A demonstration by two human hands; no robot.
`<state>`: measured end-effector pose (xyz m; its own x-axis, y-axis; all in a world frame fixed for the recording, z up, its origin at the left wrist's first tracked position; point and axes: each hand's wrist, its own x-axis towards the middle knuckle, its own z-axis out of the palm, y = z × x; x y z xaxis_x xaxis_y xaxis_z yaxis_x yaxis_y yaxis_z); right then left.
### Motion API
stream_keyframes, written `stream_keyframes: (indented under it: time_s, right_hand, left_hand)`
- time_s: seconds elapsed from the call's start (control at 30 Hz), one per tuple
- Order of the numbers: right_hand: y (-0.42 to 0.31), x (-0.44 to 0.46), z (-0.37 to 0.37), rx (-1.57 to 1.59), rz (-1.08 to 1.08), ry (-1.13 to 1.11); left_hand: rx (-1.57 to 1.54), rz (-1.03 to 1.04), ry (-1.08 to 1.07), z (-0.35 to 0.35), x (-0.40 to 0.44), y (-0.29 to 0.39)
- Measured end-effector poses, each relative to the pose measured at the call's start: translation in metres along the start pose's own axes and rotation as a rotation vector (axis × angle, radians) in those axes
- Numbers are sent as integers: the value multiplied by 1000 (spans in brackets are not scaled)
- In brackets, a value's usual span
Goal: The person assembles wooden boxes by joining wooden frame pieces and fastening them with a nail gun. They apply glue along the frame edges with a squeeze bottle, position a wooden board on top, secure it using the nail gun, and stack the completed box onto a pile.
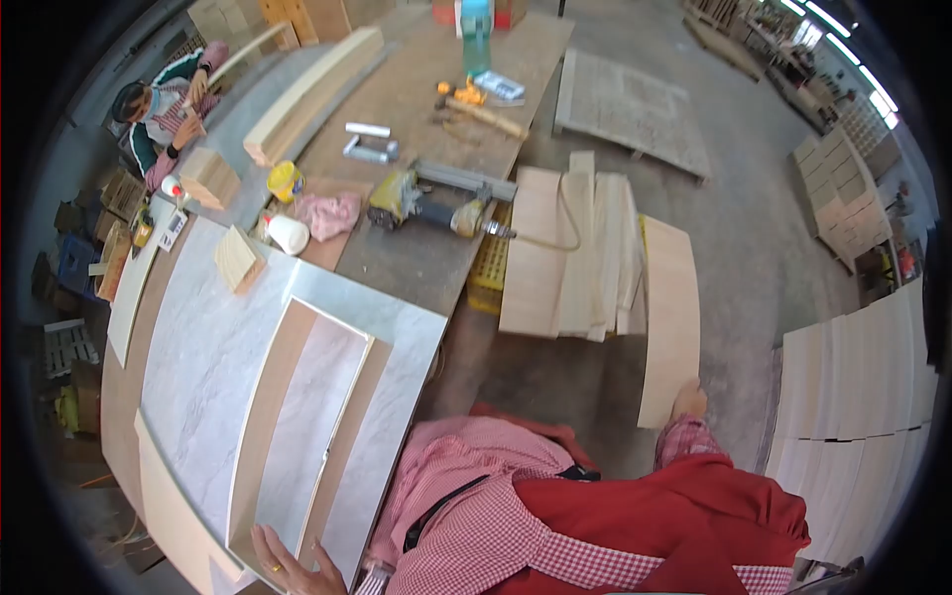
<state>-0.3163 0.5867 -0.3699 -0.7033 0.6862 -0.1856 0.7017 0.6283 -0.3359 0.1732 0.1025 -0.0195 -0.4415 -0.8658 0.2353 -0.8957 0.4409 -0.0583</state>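
Thin panel (672,297) out on our right, well apart from table; our right hand (690,401) clamped on its near end, rest reaching forward beside stacked boards (580,258). Wooden frame (270,416) on marble-patterned sheet (402,309), over on our left; our left hand (297,570) at its near end, fingers spread, grasping nothing visible; firm contact, we can't tell. Hands wide apart. Our judgement: grip panel securely, lift clear of stack, steady frame lightly so corners hold square. Nail gun (399,201) beyond, on table.
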Motion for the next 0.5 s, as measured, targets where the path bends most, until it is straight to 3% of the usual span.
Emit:
stream_keyframes:
  time_s: [0.1,0.17,0.27,0.33,0.4,0.43,0.5]
  right_hand:
    - [-35,14,-27,103,-4,75]
    - [-70,3,-36,246,-133,60]
    - [-180,-13,-67,374,-314,24]
    - [-248,-37,-97,372,-811,-1]
    - [-330,-72,-124,299,-1258,79]
    - [-365,-121,-127,280,-1386,-33]
    - [-424,-223,-132,769,-1588,-293]
  left_hand:
    - [-67,-2,97,17,-8,-9]
    - [-73,-66,182,19,-17,-18]
    - [-102,-170,237,36,-16,-36]
    - [-311,-170,476,43,-20,-41]
    - [-404,-287,450,37,-33,-47]
    - [-368,-312,455,27,-41,-49]
    - [-457,-506,423,30,-79,-66]
